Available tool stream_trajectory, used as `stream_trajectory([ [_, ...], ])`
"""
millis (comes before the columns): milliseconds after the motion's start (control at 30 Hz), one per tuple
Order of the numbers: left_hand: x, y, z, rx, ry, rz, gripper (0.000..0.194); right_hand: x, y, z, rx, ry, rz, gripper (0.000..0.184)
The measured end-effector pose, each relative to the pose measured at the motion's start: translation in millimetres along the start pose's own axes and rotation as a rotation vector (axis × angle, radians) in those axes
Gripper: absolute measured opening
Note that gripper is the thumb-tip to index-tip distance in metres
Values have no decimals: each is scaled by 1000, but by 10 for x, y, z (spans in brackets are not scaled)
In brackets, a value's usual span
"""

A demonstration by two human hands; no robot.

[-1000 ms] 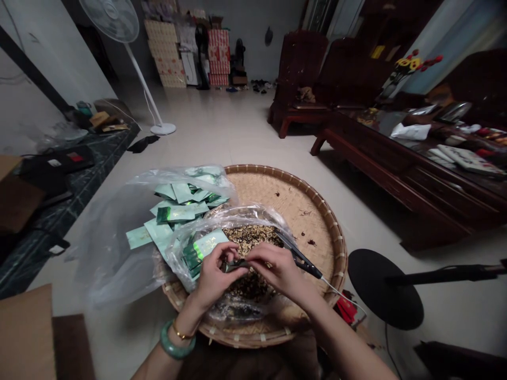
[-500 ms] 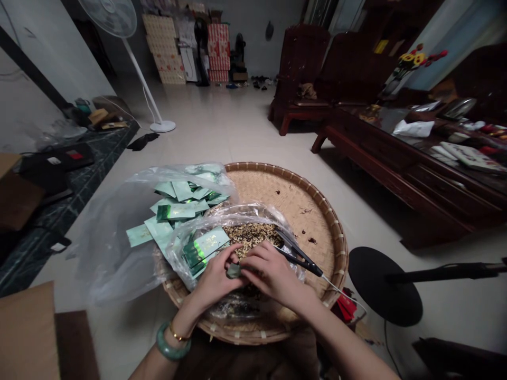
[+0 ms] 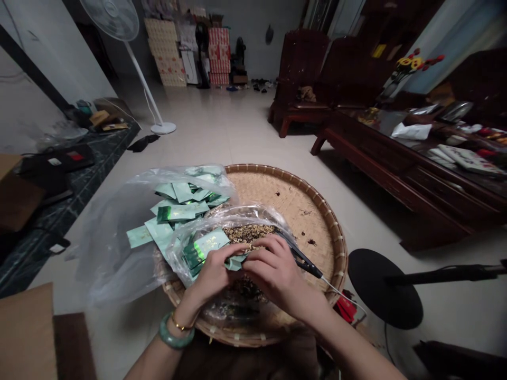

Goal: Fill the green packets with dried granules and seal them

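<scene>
Leftmost from where I stand, a big clear bag (image 3: 114, 253) spills a heap of pale green packets (image 3: 180, 211) over the woven tray (image 3: 339, 248); whether those are filled I can't tell. Next, more packets (image 3: 212, 241) lie inside a second clear bag, beside plenty of loose dark-and-pale mix (image 3: 245, 232), so I'd judge the work partway along. Over it, the left hand (image 3: 212, 275) has its fingers pinched on one small green packet (image 3: 235, 262), while the right hand (image 3: 275, 270) curls its fingers, tips partly hidden, against the packet's other side. Rightmost, a black corded tool (image 3: 307, 264) lies unheld.
</scene>
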State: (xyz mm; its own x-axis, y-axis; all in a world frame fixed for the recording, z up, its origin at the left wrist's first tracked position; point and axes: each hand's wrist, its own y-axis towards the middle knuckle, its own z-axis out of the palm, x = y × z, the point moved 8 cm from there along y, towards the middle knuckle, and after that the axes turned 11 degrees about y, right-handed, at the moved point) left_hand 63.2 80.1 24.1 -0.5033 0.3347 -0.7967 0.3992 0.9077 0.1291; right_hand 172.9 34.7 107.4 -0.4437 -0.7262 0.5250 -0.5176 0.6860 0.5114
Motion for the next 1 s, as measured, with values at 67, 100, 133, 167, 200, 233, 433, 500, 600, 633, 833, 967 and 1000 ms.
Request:
stream_trajectory([
  [67, -9, 53, 7, 4, 20, 2, 28, 10, 49, 2, 50, -43, 44, 17],
  [100, -9, 74, 19, 3, 33, 2, 26, -2, 69, 27, 86, -64, 75, 16],
  [133, -6, 90, 35, 2, 45, 3, 26, -19, 85, 63, 125, -85, 103, 14],
  [167, -5, 101, 57, 3, 53, 6, 28, -36, 98, 100, 160, -104, 127, 11],
  [200, -5, 105, 79, 4, 55, 13, 31, -52, 107, 133, 187, -125, 145, 8],
  [233, -4, 105, 96, 3, 52, 19, 33, -62, 113, 158, 205, -142, 154, 7],
  [433, 104, 57, 62, -55, -18, -41, 25, 39, 55, -38, 74, -51, 70, 14],
  [500, 127, 43, 29, -83, -34, -53, 23, 40, 10, -210, -48, 6, 78, 17],
  [600, 98, 36, 11, -104, -36, -30, 22, 4, -8, -315, -118, 45, 117, 22],
  [633, 74, 36, 17, -101, -31, -14, 22, -8, 8, -294, -101, 46, 126, 23],
  [833, -24, 22, 39, -90, 41, 35, 27, -39, 152, -72, 26, -8, 69, 20],
  [967, 18, 13, 11, -107, 13, 23, 25, -30, 178, -218, -55, 128, 25, 18],
  [1000, 27, 13, 7, -109, 5, 23, 23, -27, 182, -257, -66, 160, 29, 16],
])
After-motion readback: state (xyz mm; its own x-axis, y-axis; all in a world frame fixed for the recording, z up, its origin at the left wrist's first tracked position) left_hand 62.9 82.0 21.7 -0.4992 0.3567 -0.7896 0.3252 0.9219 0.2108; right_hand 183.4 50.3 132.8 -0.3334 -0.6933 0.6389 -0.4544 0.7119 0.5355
